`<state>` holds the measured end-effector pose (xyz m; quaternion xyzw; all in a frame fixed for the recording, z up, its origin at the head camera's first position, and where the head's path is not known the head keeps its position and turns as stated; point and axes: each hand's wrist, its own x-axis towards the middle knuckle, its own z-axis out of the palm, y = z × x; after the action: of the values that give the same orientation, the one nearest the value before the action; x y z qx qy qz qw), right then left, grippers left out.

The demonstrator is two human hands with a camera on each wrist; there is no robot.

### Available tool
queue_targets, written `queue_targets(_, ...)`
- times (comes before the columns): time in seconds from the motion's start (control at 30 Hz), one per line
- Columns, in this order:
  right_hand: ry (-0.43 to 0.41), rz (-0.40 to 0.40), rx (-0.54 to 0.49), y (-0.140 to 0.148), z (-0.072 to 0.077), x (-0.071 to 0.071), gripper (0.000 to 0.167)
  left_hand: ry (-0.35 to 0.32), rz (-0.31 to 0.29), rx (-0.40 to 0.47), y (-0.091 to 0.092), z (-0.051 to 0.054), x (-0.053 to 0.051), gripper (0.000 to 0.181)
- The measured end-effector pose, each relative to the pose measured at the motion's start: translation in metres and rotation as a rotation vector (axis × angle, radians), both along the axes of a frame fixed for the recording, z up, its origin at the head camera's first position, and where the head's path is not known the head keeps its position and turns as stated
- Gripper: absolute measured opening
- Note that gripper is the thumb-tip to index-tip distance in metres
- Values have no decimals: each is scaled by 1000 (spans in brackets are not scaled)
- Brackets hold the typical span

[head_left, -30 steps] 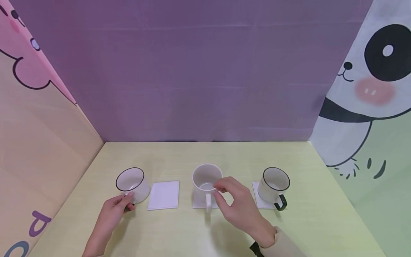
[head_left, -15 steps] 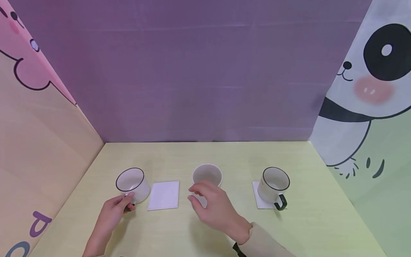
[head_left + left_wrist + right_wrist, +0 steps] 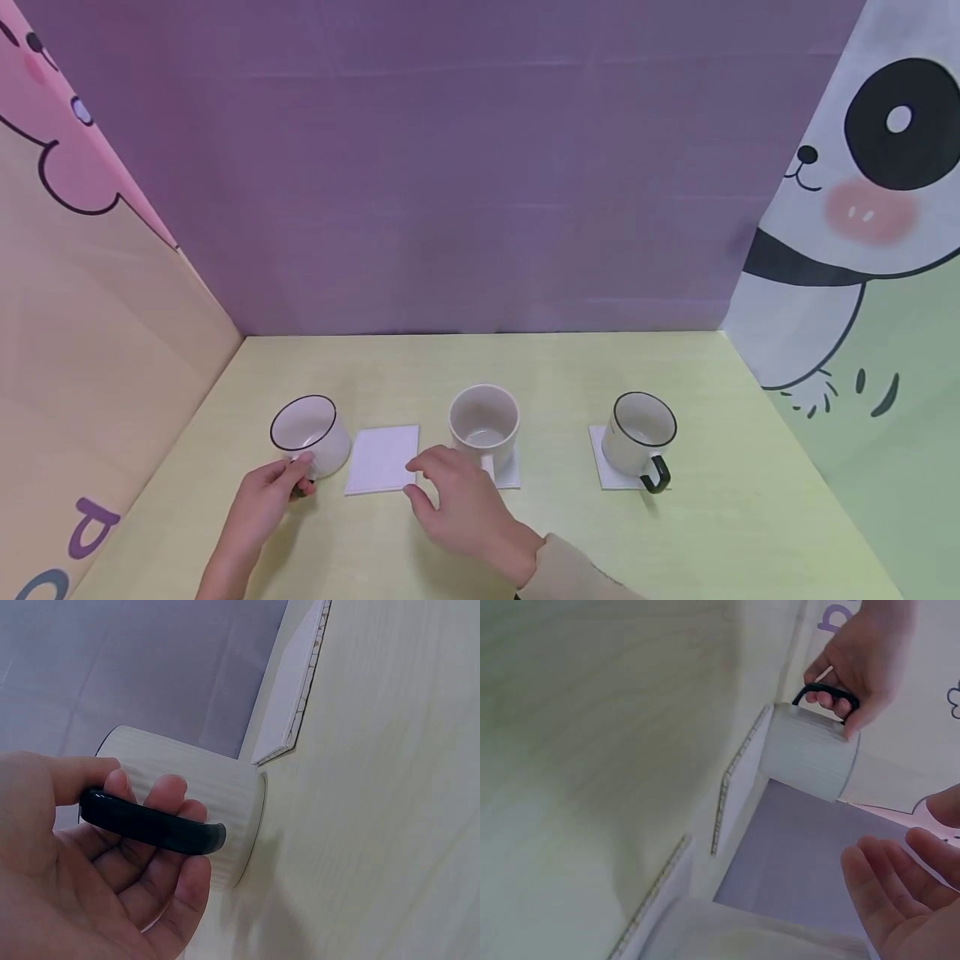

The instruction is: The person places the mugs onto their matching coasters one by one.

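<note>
My left hand [image 3: 258, 504] holds the black handle [image 3: 154, 823] of a white mug [image 3: 330, 442] with a black rim, its fingers curled through the loop. That mug is at the left, beside a bare white square coaster [image 3: 381, 460]; whether its base touches the table cannot be told. My right hand [image 3: 468, 507] is held with relaxed, parted fingers and nothing between them, in front of the gap between this coaster and the middle mug. The middle mug [image 3: 483, 417], all white, stands on its own coaster [image 3: 510, 475], its handle partly behind my right hand.
A black-rimmed mug [image 3: 637, 433] with a black handle stands on a third coaster [image 3: 609, 471] at the right. The pale wood table [image 3: 735, 517] ends at a purple back wall [image 3: 480, 183], with printed side walls at left and right.
My right hand has moved left from beside the middle mug, across its front, toward the bare coaster. The left hand and its mug have stayed in place.
</note>
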<state>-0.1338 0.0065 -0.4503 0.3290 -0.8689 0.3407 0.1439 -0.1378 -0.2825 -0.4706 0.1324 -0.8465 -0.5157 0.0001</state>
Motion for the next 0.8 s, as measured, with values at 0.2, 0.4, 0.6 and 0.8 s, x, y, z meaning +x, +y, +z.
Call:
queue_targets(0.2,-14,-45,148,-17,-8,-1,25,-3,-3,-21,0,1,1,49)
queue_targets(0.4,-34,-90,281,-34,-13,-6,35,0,-3,-3,2,1,-1,51)
queue_targets(0.6,0,-146,363,-46,-24,-18,39,-5,5,-21,1,-1,0,52)
queue_targets(0.8,-38,-213,468,-56,-33,-32,45,14,6,-15,-1,-1,0,52)
